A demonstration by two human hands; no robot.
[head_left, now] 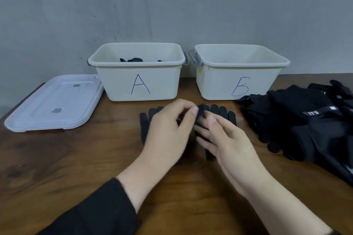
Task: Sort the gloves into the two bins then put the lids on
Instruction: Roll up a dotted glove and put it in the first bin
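Observation:
Two cream bins stand against the wall: bin A (137, 86) with dark gloves showing low inside, and bin B (238, 86), whose visible inside shows no gloves. In front of them a pair of black knit gloves (221, 111) lies flat on the wooden table (57, 168). My left hand (168, 131) rests on the left glove and pinches a fingertip of the right one. My right hand (227, 139) lies on the right glove with its fingers spread. A heap of black gloves (305, 120) sits at the right.
Two stacked white lids (55, 103) lie flat to the left of bin A. Grey latches (191, 59) hang between the bins. The grey wall stands directly behind them. The glove heap reaches the table's right edge.

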